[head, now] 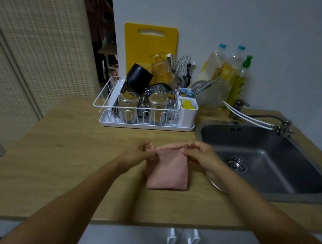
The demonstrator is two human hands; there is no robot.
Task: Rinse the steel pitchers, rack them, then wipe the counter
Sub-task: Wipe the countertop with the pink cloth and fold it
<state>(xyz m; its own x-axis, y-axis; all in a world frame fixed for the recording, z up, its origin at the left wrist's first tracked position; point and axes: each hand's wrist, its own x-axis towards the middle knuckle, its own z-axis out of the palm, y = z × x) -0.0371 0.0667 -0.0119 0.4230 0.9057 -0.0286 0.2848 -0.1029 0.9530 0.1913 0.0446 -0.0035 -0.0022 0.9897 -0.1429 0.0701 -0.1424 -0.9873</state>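
Note:
A folded pink cloth (168,172) lies on the wooden counter (58,161), just left of the sink. My left hand (141,153) pinches its far left corner. My right hand (201,153) pinches the far right corner, so the far edge is lifted a little. The white dish rack (145,123) behind the cloth holds upturned glasses, a black cup (139,78) and some steel items (145,99); I cannot make out which of them are pitchers.
The steel sink (263,160) with its drain lies to the right, the tap (278,125) over its far edge. A yellow cutting board (147,44) leans on the wall behind the rack. Bottles (232,69) stand by the wall. A woven screen (33,43) rises at left.

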